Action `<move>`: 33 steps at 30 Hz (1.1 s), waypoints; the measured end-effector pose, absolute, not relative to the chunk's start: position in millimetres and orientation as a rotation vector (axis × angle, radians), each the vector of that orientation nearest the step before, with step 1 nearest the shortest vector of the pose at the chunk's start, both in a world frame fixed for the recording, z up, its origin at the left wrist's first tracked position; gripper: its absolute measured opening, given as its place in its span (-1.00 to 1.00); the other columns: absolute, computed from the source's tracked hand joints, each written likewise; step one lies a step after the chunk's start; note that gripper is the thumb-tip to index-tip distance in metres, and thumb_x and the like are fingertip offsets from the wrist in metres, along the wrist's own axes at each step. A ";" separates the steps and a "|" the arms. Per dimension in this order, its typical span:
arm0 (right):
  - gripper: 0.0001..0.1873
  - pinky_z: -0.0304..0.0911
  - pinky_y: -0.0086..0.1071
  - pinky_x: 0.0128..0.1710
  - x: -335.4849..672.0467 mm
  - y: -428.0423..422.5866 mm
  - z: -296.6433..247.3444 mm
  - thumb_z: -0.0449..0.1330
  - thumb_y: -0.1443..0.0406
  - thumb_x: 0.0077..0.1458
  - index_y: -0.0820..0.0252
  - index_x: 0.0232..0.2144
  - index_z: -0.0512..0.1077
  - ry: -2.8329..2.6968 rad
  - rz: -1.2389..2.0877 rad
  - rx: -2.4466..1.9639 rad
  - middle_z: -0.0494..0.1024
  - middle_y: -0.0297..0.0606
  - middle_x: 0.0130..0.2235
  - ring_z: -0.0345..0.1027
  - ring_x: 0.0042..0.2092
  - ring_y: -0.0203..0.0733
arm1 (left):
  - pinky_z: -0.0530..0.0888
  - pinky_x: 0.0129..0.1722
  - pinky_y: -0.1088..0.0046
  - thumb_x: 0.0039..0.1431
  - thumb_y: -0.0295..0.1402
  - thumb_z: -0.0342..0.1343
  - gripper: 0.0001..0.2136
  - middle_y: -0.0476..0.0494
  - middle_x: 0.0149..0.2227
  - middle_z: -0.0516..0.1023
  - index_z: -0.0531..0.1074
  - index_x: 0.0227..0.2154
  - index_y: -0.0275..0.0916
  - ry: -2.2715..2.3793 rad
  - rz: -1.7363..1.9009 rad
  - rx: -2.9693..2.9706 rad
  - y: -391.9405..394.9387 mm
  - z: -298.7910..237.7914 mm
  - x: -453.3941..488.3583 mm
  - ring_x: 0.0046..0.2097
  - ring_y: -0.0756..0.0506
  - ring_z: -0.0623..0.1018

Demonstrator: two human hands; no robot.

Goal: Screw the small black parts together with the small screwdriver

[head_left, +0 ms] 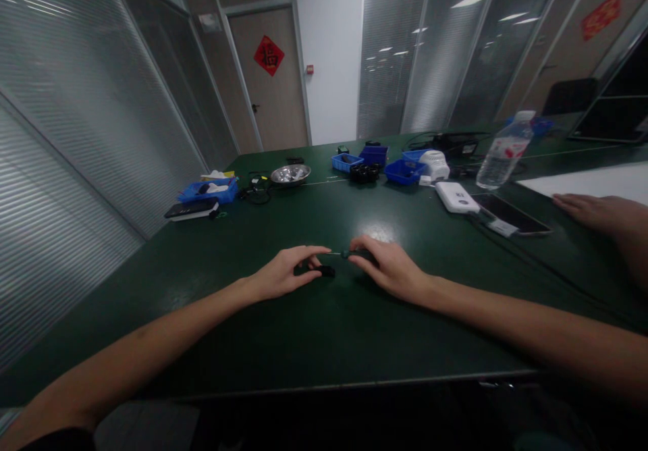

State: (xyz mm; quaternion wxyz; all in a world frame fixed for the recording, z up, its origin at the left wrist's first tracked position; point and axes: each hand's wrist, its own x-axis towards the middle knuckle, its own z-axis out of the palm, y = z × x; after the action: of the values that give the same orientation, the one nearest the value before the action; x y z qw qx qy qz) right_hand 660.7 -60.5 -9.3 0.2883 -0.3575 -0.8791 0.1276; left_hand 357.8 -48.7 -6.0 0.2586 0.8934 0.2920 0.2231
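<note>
My right hand is closed around the dark handle of a small screwdriver, whose thin metal shaft points left. Facing it, my left hand has its thumb against a small black piece just above the green table. The left index fingertip reaches to the end of the shaft, touching it or very close. What the black piece is cannot be made out. Part of the handle is hidden inside my right fingers.
Another person's hand rests at the right beside a white sheet. Nearby are a water bottle, a phone and a white power bank with a cable. Farther back stand a metal dish and several blue trays.
</note>
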 end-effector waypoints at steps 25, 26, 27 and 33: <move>-0.77 0.23 -0.31 -0.30 660.8 -61.7 -8.7 0.06 0.15 0.44 0.13 0.01 0.32 -2.316 0.296 -0.983 0.56 -0.20 -0.17 0.42 -0.29 -0.17 | 0.46 -0.12 0.37 0.39 -0.36 0.15 -0.48 -0.16 -0.04 0.58 0.22 0.35 -0.12 0.783 0.592 2.408 -48.6 -4.4 358.9 -0.08 -0.09 0.57; -0.77 0.23 -0.31 -0.30 660.7 -61.6 -8.8 0.07 0.14 0.44 0.13 0.01 0.32 -2.325 0.294 -0.982 0.56 -0.20 -0.17 0.43 -0.29 -0.16 | 0.46 -0.13 0.37 0.39 -0.36 0.15 -0.50 -0.16 -0.04 0.58 0.24 0.34 -0.12 0.782 0.591 2.404 -48.5 -4.5 358.9 -0.07 -0.09 0.57; -0.77 0.23 -0.31 -0.30 660.5 -61.5 -8.9 0.07 0.14 0.44 0.13 0.01 0.33 -2.335 0.289 -0.981 0.56 -0.20 -0.16 0.43 -0.29 -0.16 | 0.46 -0.13 0.38 0.39 -0.36 0.15 -0.52 -0.15 -0.04 0.58 0.26 0.32 -0.13 0.782 0.591 2.400 -48.5 -4.6 359.0 -0.07 -0.08 0.57; -0.77 0.22 -0.32 -0.31 659.7 -60.9 -9.8 0.08 0.14 0.43 0.12 0.01 0.34 -2.396 0.268 -0.966 0.58 -0.21 -0.17 0.44 -0.31 -0.18 | 0.48 -0.11 0.37 0.37 -0.32 0.17 -0.63 -0.18 -0.05 0.57 0.38 0.20 -0.19 0.793 0.601 2.410 -48.4 -3.7 359.7 -0.08 -0.09 0.57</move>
State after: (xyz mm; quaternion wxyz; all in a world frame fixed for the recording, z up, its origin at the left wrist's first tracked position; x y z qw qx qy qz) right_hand 659.7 -60.9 -9.8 0.2688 -0.3583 -0.8885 0.0993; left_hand 359.7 -48.4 -3.7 0.2638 0.8915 0.2935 0.2224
